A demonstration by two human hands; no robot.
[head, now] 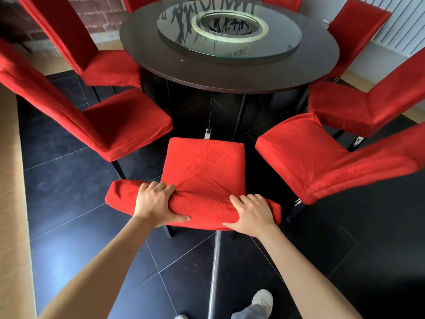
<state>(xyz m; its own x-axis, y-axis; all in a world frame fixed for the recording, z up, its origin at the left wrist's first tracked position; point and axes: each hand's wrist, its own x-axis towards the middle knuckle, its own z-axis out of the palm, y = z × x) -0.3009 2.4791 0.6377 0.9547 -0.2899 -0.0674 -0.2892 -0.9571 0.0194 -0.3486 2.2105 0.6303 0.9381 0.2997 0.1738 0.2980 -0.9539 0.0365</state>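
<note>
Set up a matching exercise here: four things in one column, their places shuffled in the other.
1. red fabric-covered chair back
2. round glass turntable
3. white ribbed radiator
4. white shoe

A. on the dark round table
B. on the black tiled floor
C. gripped by left hand and right hand
D. against the far right wall

Pairs: 1-C, 2-A, 3-D, 4-B

Upper-left chair (57, 31) and far-right chair (395, 88) run off the frame; the gripped chair (204, 166) hides its front legs beneath its seat.
</note>
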